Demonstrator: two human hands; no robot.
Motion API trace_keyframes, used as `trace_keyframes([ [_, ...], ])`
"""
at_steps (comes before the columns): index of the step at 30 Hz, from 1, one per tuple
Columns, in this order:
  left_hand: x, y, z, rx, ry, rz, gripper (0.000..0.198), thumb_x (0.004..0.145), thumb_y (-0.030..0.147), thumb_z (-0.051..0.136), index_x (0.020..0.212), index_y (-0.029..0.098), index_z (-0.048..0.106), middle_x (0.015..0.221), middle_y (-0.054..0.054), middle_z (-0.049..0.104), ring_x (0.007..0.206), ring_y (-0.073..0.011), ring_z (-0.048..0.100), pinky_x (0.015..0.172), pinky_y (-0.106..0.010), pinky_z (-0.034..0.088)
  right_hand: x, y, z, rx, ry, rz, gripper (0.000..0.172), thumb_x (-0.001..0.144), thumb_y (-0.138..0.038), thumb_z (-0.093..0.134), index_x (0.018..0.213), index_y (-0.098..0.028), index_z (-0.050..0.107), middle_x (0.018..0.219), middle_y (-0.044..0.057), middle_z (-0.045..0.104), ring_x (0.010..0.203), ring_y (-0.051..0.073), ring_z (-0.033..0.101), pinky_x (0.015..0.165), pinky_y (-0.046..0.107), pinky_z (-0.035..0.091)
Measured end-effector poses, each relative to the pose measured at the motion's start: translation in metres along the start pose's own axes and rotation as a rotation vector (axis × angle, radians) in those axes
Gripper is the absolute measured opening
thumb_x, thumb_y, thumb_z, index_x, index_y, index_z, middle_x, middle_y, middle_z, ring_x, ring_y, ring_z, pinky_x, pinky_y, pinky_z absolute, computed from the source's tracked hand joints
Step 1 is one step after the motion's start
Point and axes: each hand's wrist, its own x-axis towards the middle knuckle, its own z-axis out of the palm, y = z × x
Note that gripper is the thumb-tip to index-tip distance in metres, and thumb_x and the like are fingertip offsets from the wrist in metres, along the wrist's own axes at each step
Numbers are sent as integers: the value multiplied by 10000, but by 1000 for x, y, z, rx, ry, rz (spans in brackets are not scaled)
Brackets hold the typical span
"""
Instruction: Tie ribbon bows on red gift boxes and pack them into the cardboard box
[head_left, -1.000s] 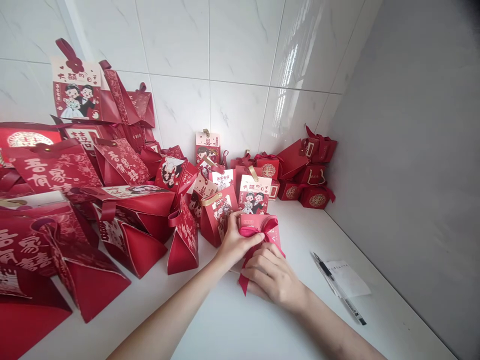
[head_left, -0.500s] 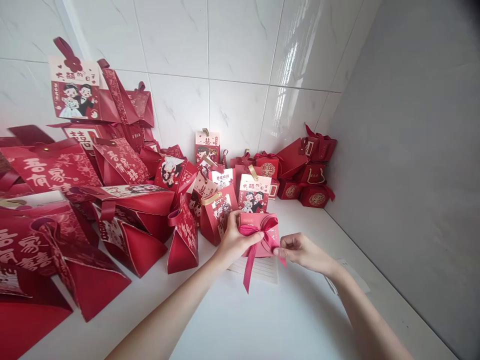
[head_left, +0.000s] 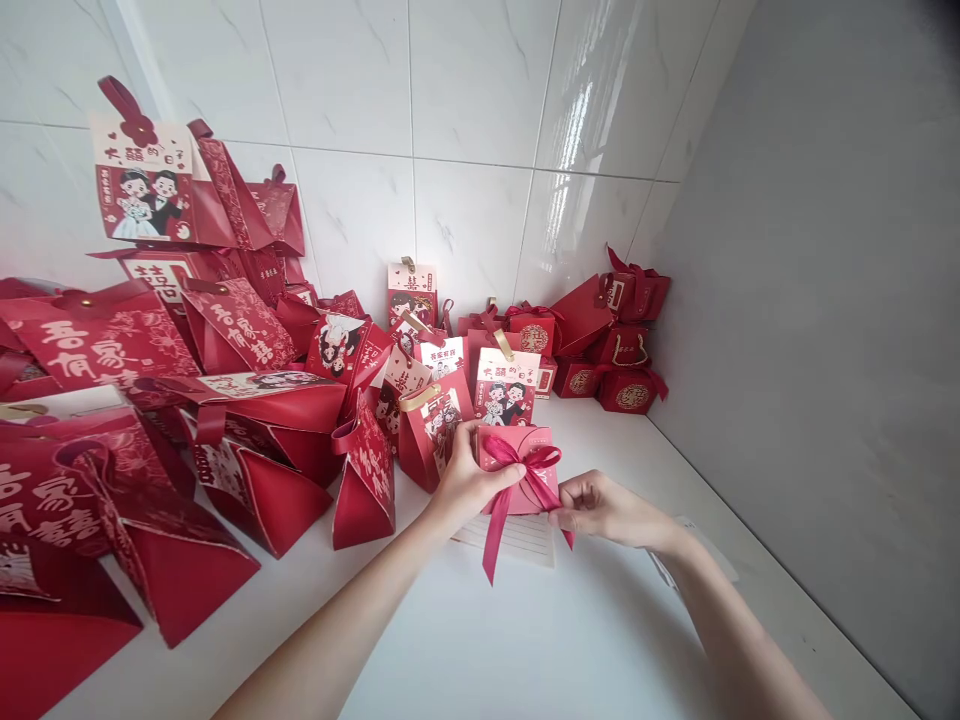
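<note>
A small red gift box (head_left: 538, 436) is held up over the counter, with a dark pink ribbon (head_left: 541, 458) tied in a bow across its front. My left hand (head_left: 472, 478) grips the box from the left, its thumb pressed on the bow's knot and its other fingers partly hidden behind. One ribbon tail hangs down from beneath that thumb. At the lower right corner of the box, my right hand (head_left: 600, 507) is closed, with thumb and index finger pinching the other ribbon tail. Under the box lies a lined paper sheet (head_left: 517, 540) on the counter.
Many red gift boxes (head_left: 225, 520) crowd the left of the white counter (head_left: 450, 650), some stacked. Right behind my hands stands a box with a cartoon couple (head_left: 507, 385). Smaller boxes (head_left: 632, 390) are piled in the back corner. Tiled wall (head_left: 352, 80) and grey wall (head_left: 825, 300) enclose the counter.
The bow's loops look fuller and more spread across the box front. The box and my right hand have shifted only slightly; both hands keep their grip.
</note>
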Motion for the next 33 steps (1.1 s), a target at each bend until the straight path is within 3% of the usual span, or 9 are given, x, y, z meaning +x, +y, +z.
trace_keyframes([
  [7, -1, 1, -2, -14, -18, -2, 706, 538, 349, 824, 1093, 205, 411, 1079, -73, 574, 1009, -233, 567, 857, -343, 438, 1, 3, 2, -24, 16, -4, 425, 715, -446, 632, 534, -180, 355, 525, -66, 324, 512, 69, 261, 504, 244, 201],
  [16, -2, 5, 2, 49, 36, -8, 570, 589, 280, 774, 1031, 209, 423, 1029, -56, 578, 969, -226, 569, 844, -352, 431, 1, 4, 1, -7, -13, -20, 405, 722, -429, 623, 540, -181, 360, 532, -65, 323, 516, 71, 268, 508, 243, 201],
  [21, -2, 6, 3, 54, 77, 9, 578, 547, 266, 785, 1008, 209, 440, 996, -26, 570, 952, -213, 562, 845, -333, 425, -1, 7, 0, 8, -34, -28, 363, 738, -362, 610, 550, -181, 356, 539, -66, 322, 523, 72, 267, 511, 241, 202],
  [33, -4, 8, 1, 133, 47, 7, 544, 602, 302, 744, 1034, 213, 426, 987, -25, 592, 959, -221, 574, 830, -340, 440, -1, 6, -2, -5, -63, 4, 269, 725, -294, 540, 549, -177, 372, 545, -55, 346, 525, 77, 317, 526, 233, 283],
])
